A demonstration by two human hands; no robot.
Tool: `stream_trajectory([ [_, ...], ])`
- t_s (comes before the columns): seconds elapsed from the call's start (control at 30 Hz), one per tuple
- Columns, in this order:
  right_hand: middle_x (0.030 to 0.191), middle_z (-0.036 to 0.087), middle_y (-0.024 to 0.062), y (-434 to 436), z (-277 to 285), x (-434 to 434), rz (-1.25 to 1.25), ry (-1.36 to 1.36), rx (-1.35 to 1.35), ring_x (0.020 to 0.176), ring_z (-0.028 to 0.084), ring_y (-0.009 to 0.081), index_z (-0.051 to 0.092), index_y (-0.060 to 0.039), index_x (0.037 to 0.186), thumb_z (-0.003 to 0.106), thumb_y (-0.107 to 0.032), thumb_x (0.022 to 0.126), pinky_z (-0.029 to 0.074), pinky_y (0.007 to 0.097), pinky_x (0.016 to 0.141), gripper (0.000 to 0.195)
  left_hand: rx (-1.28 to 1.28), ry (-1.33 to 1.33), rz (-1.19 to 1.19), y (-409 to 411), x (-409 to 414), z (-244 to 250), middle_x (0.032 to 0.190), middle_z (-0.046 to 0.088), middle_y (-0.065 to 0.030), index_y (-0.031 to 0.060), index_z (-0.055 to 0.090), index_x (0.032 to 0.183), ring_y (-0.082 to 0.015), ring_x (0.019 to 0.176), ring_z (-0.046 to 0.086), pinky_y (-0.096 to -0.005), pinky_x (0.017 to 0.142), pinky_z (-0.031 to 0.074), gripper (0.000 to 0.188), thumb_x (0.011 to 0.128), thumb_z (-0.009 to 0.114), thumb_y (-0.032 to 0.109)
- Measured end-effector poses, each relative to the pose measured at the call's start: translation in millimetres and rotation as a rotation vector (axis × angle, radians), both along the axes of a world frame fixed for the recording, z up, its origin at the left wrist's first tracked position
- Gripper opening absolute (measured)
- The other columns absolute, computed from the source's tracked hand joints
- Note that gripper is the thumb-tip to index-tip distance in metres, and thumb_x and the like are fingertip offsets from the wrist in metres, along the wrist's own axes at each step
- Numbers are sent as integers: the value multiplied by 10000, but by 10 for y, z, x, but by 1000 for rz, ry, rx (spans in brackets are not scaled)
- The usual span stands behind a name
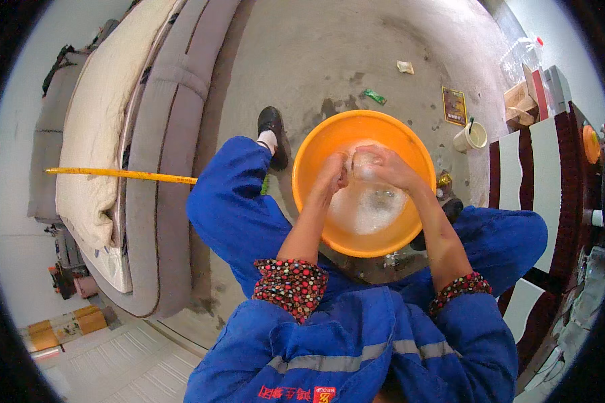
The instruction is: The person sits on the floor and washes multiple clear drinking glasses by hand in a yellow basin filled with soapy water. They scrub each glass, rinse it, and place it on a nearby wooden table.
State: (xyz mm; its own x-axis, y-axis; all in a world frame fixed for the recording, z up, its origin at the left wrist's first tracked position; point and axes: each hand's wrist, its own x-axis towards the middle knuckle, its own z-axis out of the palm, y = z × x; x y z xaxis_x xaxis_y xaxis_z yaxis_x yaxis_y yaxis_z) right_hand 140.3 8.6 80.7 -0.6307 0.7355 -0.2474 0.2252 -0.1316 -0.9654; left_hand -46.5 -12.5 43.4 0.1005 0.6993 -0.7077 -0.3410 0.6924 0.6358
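An orange plastic basin [312, 146] stands on the floor between my legs, with foamy water [368, 216] in it. Both my hands are over the water, inside the rim. My right hand [383, 165] is curved around a clear, wet object [364, 165], perhaps a glass or jar; its exact kind is hard to make out. Just left of it, my left hand [337, 171] is curled against the side of the same object, fingers partly hidden. Below them a round, clear shape [383, 199] shows through the suds.
A grey sofa bed [176, 151] with a yellow pole [126, 174] across it lies left. On the floor at right are a white cup [470, 137], a yellow-edged packet [454, 105] and a green wrapper [375, 96]. A striped cabinet [543, 166] stands far right.
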Motion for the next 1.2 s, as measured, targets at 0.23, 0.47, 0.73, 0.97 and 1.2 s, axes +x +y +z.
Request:
stream_trajectory([
  [0.23,1157,565,83,-211,142,-71,-247,494,-359,1034,562,154,250,-93,1430,641,-85,750,446,292,917,784,70,41,-24,44,49,48,499,364,29,163,467,650,-102,363,277,-258,337,187,222,841,392,247],
  [0.47,1232,519,94,-194,145,-99,-33,174,35,1102,531,198,287,-83,1419,603,-197,803,407,326,965,702,-8,6,7,55,-91,32,497,336,30,164,457,654,-101,359,250,-260,329,203,211,842,393,235],
  [0.73,1278,456,96,-188,272,-139,-106,155,51,1150,492,189,317,-86,1410,601,-185,835,377,315,990,649,-34,-69,44,69,-6,1,487,335,42,170,456,637,-85,352,249,-246,335,177,217,834,398,237],
  [0.97,1350,427,100,-287,-42,-77,-92,79,134,1205,454,240,196,-85,1447,574,-160,861,346,357,1020,702,21,33,-6,52,12,188,518,367,42,173,449,613,-88,379,248,-239,352,189,236,833,390,234],
  [1.2,1424,351,116,-151,-34,-18,-38,-100,567,1261,411,215,146,-87,1461,533,-172,883,291,348,1057,700,20,-47,32,17,33,59,523,327,48,169,449,679,-84,383,233,-233,356,178,227,873,373,261],
])
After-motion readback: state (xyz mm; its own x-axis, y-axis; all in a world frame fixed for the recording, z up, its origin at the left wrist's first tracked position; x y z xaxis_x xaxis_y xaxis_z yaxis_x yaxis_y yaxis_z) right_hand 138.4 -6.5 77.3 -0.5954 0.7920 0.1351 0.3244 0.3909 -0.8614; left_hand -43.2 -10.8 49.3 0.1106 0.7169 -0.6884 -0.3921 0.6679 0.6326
